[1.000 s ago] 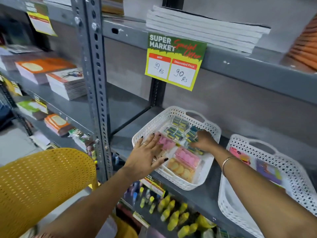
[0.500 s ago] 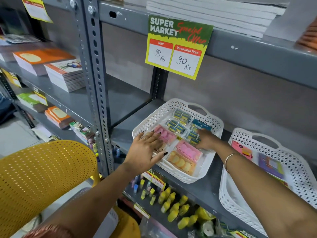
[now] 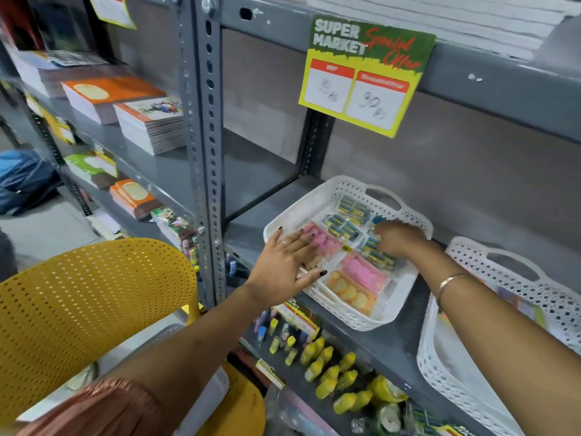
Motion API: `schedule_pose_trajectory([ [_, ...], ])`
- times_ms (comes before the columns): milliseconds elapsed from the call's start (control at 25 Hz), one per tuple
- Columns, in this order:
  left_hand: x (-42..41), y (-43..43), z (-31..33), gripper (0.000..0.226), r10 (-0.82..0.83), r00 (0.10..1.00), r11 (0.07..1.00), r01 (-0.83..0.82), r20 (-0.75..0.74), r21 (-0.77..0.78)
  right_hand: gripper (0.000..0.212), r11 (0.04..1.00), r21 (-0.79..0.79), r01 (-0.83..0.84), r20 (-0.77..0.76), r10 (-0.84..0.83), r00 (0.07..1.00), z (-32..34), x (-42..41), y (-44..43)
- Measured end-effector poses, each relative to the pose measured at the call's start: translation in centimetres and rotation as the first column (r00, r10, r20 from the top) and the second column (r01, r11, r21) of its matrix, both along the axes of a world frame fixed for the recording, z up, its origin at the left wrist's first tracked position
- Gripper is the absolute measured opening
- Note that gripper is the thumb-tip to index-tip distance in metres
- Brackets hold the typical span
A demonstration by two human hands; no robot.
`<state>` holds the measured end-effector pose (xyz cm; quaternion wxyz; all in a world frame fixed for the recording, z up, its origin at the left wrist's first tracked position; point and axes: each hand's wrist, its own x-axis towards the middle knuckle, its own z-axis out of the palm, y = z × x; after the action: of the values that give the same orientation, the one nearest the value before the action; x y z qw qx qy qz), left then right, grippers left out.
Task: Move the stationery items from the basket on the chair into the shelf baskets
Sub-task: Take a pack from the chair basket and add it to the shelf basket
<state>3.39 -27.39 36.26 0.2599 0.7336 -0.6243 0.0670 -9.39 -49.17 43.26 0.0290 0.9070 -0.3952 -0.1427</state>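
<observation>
A white perforated shelf basket (image 3: 317, 196) stands on the grey shelf and holds pink packs (image 3: 363, 273), an orange pack (image 3: 349, 292) and several blue-yellow packs (image 3: 341, 226). My left hand (image 3: 286, 265) lies flat, fingers spread, across the basket's near-left rim and a pink pack. My right hand (image 3: 397, 237) reaches into the right side of the basket, fingers curled down on the blue-yellow packs; whether it grips one is blurred. A second white basket (image 3: 515, 272) stands to the right with a few flat items. The basket on the chair (image 3: 207, 391) shows only as a pale edge behind my left arm.
A yellow perforated chair (image 3: 88, 303) stands at lower left. A grey slotted upright (image 3: 204, 146) rises left of the basket. A green and yellow price sign (image 3: 366, 73) hangs above. Stacks of notebooks (image 3: 151, 124) fill the left shelves. Yellow bottles (image 3: 327, 363) sit below.
My right hand has shifted slightly toward the basket's right side over the blue-yellow packs. My left hand stays pressed on the near rim. The view has moved closer.
</observation>
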Motion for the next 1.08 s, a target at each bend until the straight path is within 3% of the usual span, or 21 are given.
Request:
schedule_pose_trajectory([
  [80,0.1,1.8,-0.4,0.07,0.056,0.996,0.992,-0.062,-0.062,-0.108,0.028,0.99,-0.126,-0.064,0.216,0.091,0.972,2.1,2.0,3.1],
  [160,0.9,5.3,-2.4,0.067,0.2,0.962,0.959,-0.231,-0.186,-0.165,0.024,0.971,-0.2,-0.131,0.503,0.216,0.837,3.6,4.4,7.6],
  [240,1.9,10.0,-5.7,0.065,0.376,0.888,0.91,-0.408,-0.265,-0.078,0.016,0.95,-0.207,-0.235,0.723,0.31,0.617,4.0,6.4,12.7],
  [320,2.7,15.4,-9.9,0.068,0.531,0.793,0.842,-0.532,-0.299,0.087,0.012,0.895,-0.161,-0.416,0.799,0.366,0.477,2.1,8.5,18.0],
  [400,2.6,19.9,-13.7,0.08,0.651,0.709,0.759,-0.595,-0.271,0.265,0.01,0.83,-0.101,-0.549,0.777,0.41,0.478,-1.8,10.3,22.1],
  [480,1.6,24.1,-17.8,0.087,0.735,0.634,0.67,-0.624,-0.24,0.402,0.011,0.776,0.014,-0.63,0.695,0.446,0.564,-7.4,12.2,25.7],
  [600,-1.0,28.7,-24.3,0.08,0.801,0.565,0.566,-0.604,-0.199,0.561,0.013,0.724,0.17,-0.669,0.504,0.519,0.69,-16.9,14.1,29.2],
  [720,-4.0,32.3,-30.2,0.078,0.857,0.489,0.458,-0.574,-0.164,0.679,0.023,0.662,0.348,-0.664,0.367,0.555,0.746,-26.3,14.1,31.4],
  [800,-5.3,33.9,-33.5,0.079,0.869,0.482,0.407,-0.562,-0.115,0.72,0.036,0.634,0.422,-0.648,0.241,0.611,0.754,-32.3,13.4,32.7],
  [880,-5.8,34.8,-35.2,0.078,0.872,0.482,0.377,-0.548,-0.087,0.747,0.036,0.631,0.468,-0.619,0.155,0.631,0.76,-36.7,12.6,33.9],
  [1000,-6.2,35.3,-36.8,0.071,0.868,0.49,0.368,-0.536,-0.075,0.76,0.009,0.581,0.533,-0.615,0.135,0.66,0.739,-41.2,12.3,35.9],
  [1080,-6.2,35.3,-37.1,0.067,0.867,0.494,0.365,-0.545,-0.062,0.755,0.023,0.553,0.56,-0.617,0.132,0.676,0.725,-43.0,12.4,37.1],
])
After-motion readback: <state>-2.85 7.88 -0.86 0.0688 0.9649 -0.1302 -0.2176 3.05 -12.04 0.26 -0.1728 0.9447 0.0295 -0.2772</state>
